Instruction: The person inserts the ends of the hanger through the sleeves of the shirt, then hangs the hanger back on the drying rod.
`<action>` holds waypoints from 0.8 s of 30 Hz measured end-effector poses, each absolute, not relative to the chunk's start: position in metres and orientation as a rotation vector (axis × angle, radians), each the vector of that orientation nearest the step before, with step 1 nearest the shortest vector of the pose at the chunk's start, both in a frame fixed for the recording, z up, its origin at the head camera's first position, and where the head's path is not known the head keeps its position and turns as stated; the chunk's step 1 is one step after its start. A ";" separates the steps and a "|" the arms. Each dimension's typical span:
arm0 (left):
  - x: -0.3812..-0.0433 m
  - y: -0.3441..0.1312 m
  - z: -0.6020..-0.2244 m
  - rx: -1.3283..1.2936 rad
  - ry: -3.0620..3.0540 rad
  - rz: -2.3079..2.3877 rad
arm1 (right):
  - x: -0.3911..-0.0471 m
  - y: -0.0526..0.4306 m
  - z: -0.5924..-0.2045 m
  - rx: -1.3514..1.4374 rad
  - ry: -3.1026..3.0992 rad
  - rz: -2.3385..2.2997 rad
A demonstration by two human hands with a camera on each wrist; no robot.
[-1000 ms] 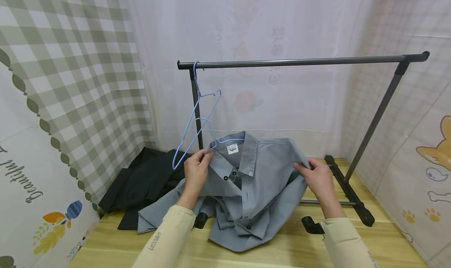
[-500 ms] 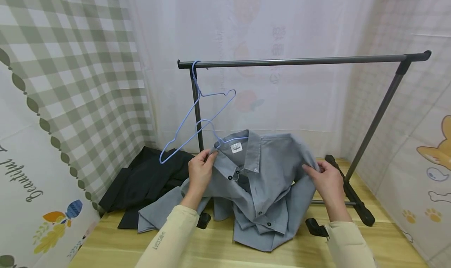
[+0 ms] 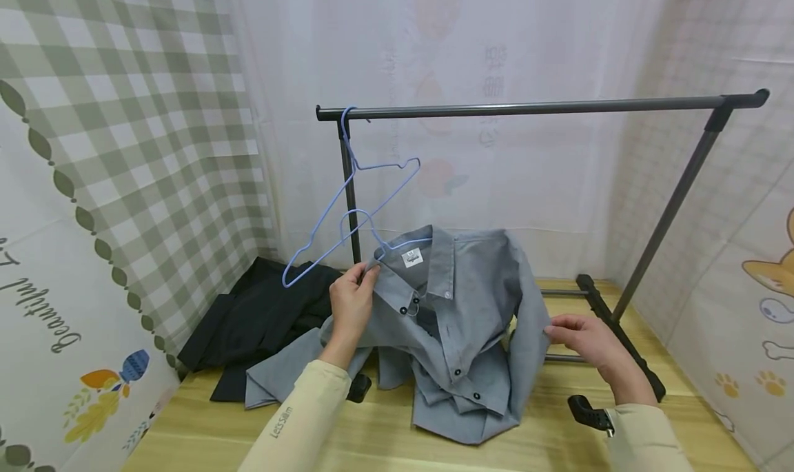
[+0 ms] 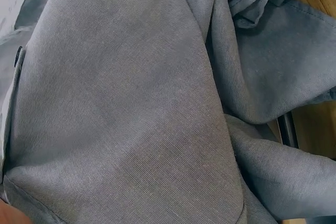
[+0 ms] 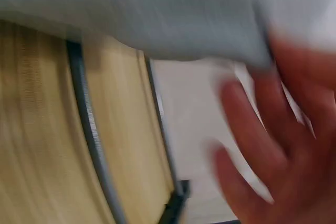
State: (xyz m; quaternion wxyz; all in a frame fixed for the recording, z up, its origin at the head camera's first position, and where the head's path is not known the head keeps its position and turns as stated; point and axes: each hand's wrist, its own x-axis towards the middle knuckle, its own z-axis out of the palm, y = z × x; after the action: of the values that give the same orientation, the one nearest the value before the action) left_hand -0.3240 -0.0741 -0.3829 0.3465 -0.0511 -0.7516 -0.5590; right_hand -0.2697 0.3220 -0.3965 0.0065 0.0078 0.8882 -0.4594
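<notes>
A grey button-up shirt (image 3: 474, 286) with a white neck label is held up over the table. Its collar surrounds the lower part of a blue wire hanger (image 3: 366, 222), whose hook rises free; most of that hanger is hidden inside the cloth. My left hand (image 3: 351, 303) pinches the collar edge beside the hanger. With thumb and index finger, my right hand (image 3: 592, 348) pinches the outer edge of the sleeve at the right; its other fingers (image 5: 247, 114) are spread and blurred in the right wrist view. Grey cloth fills the left wrist view.
Another blue hanger (image 3: 319, 217) hangs from the left end of a dark metal clothes rack (image 3: 527, 108). Folded black clothing (image 3: 273, 320) lies at the left on the wooden table (image 3: 347, 444). Rack feet (image 3: 586, 413) stand near my right forearm. Curtains enclose the space.
My right hand has moved right and down from the shoulder area to lower on the sleeve, which now hangs down. My left hand keeps the collar. The hanger on the rack has swung round.
</notes>
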 end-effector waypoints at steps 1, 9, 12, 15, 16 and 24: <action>-0.324 -0.074 -0.383 -0.131 -1.949 -1.444 | -0.269 0.322 -0.394 0.102 2.853 -1.419; -0.326 -0.072 -0.385 -0.109 -1.930 -1.437 | -0.269 0.313 -0.358 0.990 3.244 -1.914; -0.326 -0.070 -0.385 -0.104 -1.925 -1.448 | -0.267 0.311 -0.349 0.947 3.219 -1.961; -0.327 -0.067 -0.385 -0.108 -1.922 -1.451 | -0.266 0.306 -0.351 0.723 3.242 -1.648; -0.327 -0.066 -0.385 -0.113 -1.923 -1.451 | -0.266 0.303 -0.354 0.641 3.258 -1.530; -0.325 -0.062 -0.386 -0.190 -1.972 -1.464 | -0.258 0.259 -0.380 0.296 3.518 -1.258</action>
State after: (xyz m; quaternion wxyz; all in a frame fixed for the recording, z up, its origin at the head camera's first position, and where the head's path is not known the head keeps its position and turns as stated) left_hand -0.3255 -0.0620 -0.3858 0.3328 -0.0728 -0.7549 -0.5604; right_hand -0.2583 0.2586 -0.3796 -0.2985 0.0753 0.8959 -0.3203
